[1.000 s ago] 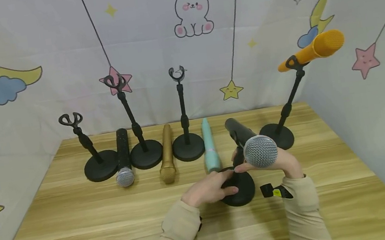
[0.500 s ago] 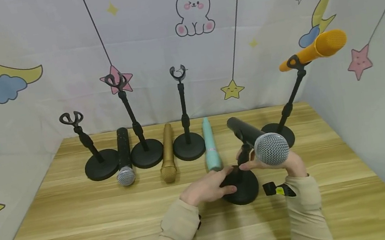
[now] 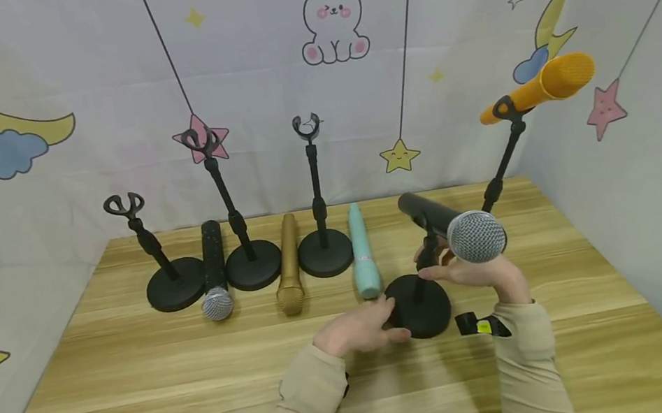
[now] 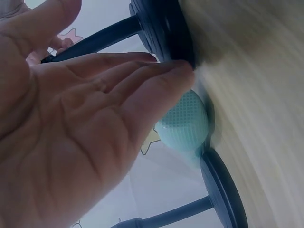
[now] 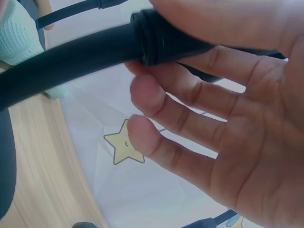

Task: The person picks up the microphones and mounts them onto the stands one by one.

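Thumb and fingers of my right hand (image 3: pixel 476 272) grip the post of a black microphone stand (image 3: pixel 420 310), just below its clip. A black microphone (image 3: pixel 476 237) with a silver mesh head sits tilted in that clip, head toward me. In the right wrist view the stand's post (image 5: pixel 90 52) runs between thumb and index finger. My left hand (image 3: pixel 357 330) is at the left edge of the round base, its fingers straight. The left wrist view shows those fingertips overlapping the base (image 4: pixel 166 33), with a turquoise microphone (image 4: pixel 183 123) behind them.
Left of the hands lie the turquoise microphone, a gold microphone (image 3: pixel 290 261) and a speckled black microphone (image 3: pixel 214 272). Among them stand three bare stands, one a short stand (image 3: pixel 173 285). At the back right, an orange microphone (image 3: pixel 549 83) rests on another stand (image 3: pixel 496 187).
The gripped stand with its black microphone has moved right and away from me, carried by the right hand. The left hand has stayed nearly in place, now at the base's edge instead of over it.
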Demonstrator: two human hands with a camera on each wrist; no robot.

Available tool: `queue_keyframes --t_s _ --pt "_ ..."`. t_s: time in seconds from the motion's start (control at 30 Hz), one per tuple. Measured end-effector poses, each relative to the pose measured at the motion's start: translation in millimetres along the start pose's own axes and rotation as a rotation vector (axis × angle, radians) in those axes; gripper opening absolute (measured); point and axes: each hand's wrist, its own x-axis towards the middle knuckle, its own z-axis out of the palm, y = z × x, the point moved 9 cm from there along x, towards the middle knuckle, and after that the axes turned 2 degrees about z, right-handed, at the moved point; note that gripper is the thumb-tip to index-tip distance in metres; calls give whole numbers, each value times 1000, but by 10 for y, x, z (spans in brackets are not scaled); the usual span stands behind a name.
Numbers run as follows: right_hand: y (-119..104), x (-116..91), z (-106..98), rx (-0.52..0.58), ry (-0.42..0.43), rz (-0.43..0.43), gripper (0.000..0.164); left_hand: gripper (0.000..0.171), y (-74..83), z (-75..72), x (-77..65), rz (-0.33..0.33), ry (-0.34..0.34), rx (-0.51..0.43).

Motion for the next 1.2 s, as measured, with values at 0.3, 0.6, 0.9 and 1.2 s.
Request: queue_keyframes --t_s 0.3,0.6,0.9,1.2 --pt "-41 21 -86 -155 105 -87 13 80 15 109 -8 -20 -66 -13" --pt "21 98 -165 -216 239 -55 15 80 33 116 5 -18 -54 32" --pt "150 169 -227 -212 423 -6 10 55 75 70 8 15 -5 135" --pt "235 213 -213 -223 505 79 14 61 66 80 21 14 3 149"
